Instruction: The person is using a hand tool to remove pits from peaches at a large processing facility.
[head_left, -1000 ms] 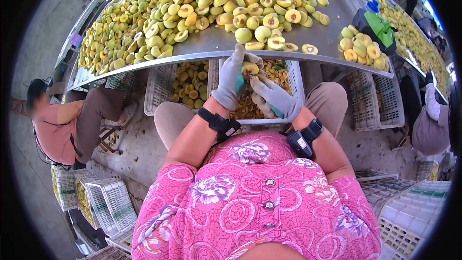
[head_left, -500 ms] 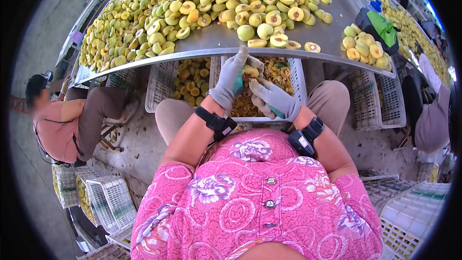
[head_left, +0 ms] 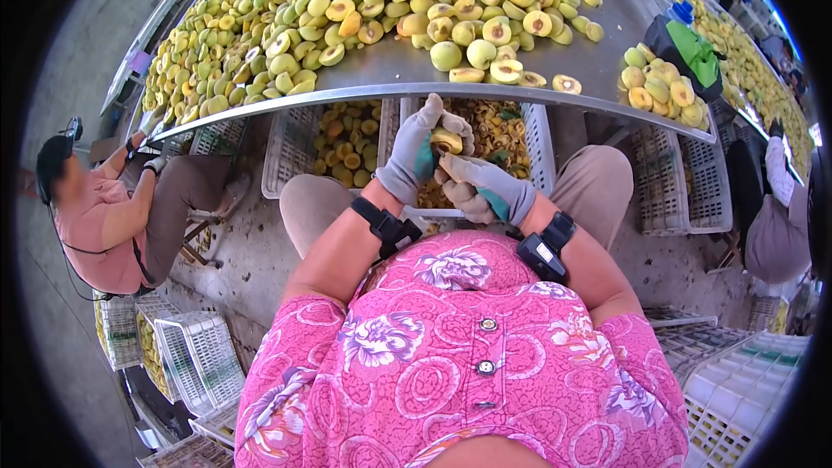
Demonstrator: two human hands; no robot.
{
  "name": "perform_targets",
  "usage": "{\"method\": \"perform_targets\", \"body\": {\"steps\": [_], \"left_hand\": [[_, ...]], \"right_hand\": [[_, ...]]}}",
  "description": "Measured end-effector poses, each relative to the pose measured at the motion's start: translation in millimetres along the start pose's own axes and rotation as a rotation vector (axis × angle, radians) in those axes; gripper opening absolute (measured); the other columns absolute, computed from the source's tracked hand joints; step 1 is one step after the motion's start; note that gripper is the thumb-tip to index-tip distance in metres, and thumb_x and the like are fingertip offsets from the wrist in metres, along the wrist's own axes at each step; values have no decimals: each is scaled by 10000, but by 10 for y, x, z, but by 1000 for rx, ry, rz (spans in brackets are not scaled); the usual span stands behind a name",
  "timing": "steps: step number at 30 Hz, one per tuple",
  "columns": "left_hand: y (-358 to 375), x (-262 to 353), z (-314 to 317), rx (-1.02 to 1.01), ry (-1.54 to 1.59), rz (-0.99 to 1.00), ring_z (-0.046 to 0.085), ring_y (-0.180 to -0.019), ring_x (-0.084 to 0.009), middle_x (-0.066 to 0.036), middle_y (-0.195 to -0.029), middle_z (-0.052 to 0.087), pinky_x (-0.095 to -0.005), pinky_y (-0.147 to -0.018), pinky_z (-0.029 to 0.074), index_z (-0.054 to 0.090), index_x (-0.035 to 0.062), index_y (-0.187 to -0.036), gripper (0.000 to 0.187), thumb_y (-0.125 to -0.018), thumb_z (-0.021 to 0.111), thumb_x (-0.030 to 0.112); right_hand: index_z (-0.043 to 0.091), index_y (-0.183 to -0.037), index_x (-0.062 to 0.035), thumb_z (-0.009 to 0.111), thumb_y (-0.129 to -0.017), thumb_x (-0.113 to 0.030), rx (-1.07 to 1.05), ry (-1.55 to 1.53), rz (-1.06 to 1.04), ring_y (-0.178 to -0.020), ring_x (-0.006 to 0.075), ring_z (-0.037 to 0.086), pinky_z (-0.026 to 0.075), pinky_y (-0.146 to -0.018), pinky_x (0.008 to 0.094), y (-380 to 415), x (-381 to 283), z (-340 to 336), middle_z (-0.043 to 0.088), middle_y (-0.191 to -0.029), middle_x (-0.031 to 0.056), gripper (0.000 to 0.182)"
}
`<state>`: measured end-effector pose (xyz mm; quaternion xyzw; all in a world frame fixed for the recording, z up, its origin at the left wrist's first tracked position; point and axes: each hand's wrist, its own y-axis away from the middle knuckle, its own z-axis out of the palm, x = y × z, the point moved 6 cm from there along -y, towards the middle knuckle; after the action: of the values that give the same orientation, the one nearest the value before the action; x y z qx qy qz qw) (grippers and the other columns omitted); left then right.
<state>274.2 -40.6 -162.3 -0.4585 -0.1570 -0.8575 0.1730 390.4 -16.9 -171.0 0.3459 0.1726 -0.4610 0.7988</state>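
Observation:
My left hand (head_left: 411, 154), in a grey and green glove, is closed around a yellow-green fruit half (head_left: 445, 140) with a dark centre. It looks like a plum or apricot. Just to the right, my gloved right hand (head_left: 487, 188) has its fingers pressed together against the lower side of that fruit. A small dark bit shows at its fingertips, too small to name. Both hands are over a white crate (head_left: 539, 143) of cut fruit scraps, in front of the metal table's edge. Heaped on the table are many halved fruits (head_left: 381, 13).
A second crate (head_left: 284, 152) of fruit halves stands to the left under the metal table (head_left: 390, 69). A small fruit pile (head_left: 660, 87) and a dark bag (head_left: 680, 48) with green cloth lie at the table's right. A co-worker (head_left: 104, 225) sits at left. Stacked crates (head_left: 745, 390) stand behind right.
My right hand has turned and moved slightly up and left against the fruit. The fruit has tilted in my left hand. The co-worker at left has reached towards the table.

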Motion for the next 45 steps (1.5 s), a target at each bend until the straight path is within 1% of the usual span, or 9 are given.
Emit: {"method": "perform_targets", "body": {"steps": [8,17,24,30,34,37,42,44,45], "left_hand": [[-8,-63,-19,-104,391,-35,628,-749,-279,-97,-811,612,-449,-687,543,583,67,-743,514,-910,504,547],[-60,-115,-293,-112,827,74,612,-884,-282,-88,-910,628,-499,-859,513,621,97,-825,446,-941,469,500],[236,935,-1026,710,-438,544,601,-820,-107,-22,-944,648,-250,-727,503,650,40,-1027,194,-933,580,194],[-702,965,-492,544,-1424,406,598,-992,-308,-188,-1151,541,-363,-872,482,556,-12,-1133,494,-781,719,294],[-1208,764,-249,527,-1509,216,564,-1059,-380,-232,-1196,503,-407,-895,476,501,-2,-1171,614,-724,750,339],[-1352,667,-248,543,-1555,117,553,-1072,-399,-240,-1215,489,-413,-912,468,495,-5,-1133,644,-669,785,336],[-1298,718,-556,511,-1205,248,588,-1003,-318,-165,-1070,597,-377,-826,506,528,17,-1157,526,-739,721,271],[-1196,581,-634,277,-239,232,598,-965,-267,-111,-1019,613,-361,-791,516,544,53,-1188,428,-806,648,212],[-1069,587,-594,206,-90,254,606,-915,-258,-95,-1047,590,-389,-800,534,526,65,-1219,370,-858,558,136]], "right_hand": [[503,-1046,-97,456,-973,-451,-270,-235,-32,-354,21,234,175,-296,206,-139,28,28,314,-570,-84,365],[508,-1048,-68,432,-990,-420,-617,-495,51,-375,12,253,202,-301,184,-139,59,197,346,-627,-73,364],[555,-987,-86,428,-996,-395,-310,-637,-176,-378,30,227,164,-313,204,-393,121,-473,322,-604,-84,334],[594,-997,-117,425,-977,-469,-160,-651,-90,-369,52,217,178,-317,227,-487,132,-528,347,-566,-77,391],[596,-986,-123,461,-956,-498,-12,-549,-101,-365,50,246,185,-318,225,-404,149,-597,367,-565,-77,400],[557,-932,-191,533,-912,-525,-154,-421,-117,-420,51,299,220,-359,228,-365,150,-638,404,-625,-98,336],[562,-960,-163,471,-939,-531,60,-366,-110,-383,49,257,193,-331,231,-242,78,-558,331,-572,-96,380],[558,-953,-171,470,-940,-532,63,-346,-88,-383,50,264,192,-333,231,-224,41,-508,343,-579,-96,372],[555,-953,-176,471,-942,-528,72,-334,-99,-384,50,266,191,-335,232,-212,13,-484,350,-588,-93,362]]}}
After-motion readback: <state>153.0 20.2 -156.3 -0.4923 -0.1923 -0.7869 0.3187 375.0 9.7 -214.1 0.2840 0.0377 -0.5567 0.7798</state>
